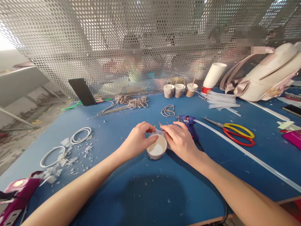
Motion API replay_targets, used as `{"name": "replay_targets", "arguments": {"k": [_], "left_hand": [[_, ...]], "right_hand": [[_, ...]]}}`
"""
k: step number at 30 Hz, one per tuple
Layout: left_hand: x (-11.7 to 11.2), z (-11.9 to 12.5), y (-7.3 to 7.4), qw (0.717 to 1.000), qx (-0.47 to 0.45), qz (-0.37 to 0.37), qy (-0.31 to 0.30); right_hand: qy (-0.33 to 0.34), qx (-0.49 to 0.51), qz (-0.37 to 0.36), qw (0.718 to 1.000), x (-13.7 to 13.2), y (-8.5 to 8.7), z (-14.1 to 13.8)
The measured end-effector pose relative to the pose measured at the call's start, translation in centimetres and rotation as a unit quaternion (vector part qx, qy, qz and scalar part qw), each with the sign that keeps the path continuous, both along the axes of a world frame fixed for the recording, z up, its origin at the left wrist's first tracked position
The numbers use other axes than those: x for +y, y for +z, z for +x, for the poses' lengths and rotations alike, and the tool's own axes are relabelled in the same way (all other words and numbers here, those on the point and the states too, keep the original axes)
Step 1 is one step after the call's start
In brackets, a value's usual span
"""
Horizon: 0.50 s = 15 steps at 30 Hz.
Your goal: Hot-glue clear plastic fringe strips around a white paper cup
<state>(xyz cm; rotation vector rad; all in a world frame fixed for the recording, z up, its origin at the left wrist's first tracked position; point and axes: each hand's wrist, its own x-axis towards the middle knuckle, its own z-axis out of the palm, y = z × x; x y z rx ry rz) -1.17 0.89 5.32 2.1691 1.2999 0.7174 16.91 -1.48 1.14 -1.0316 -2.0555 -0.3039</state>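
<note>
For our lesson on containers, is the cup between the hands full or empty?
Empty, as far as visible: the cup shows bare inner walls and a white bottom; the left hand hides part of the rim.

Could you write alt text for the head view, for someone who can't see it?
A person's left hand and right hand work at a small round cup on a blue table. A glue gun and scissors lie to the right; three more cups stand beyond.
</note>
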Motion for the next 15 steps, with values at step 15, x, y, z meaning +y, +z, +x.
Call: {"name": "replay_targets", "arguments": {"k": [15], "left_hand": [[-0.9,0.7,-0.3,0.993,0.028,-0.016,0.114]], "right_hand": [[0.014,0.067,-0.018,0.998,-0.3,0.9,0.1]]}}
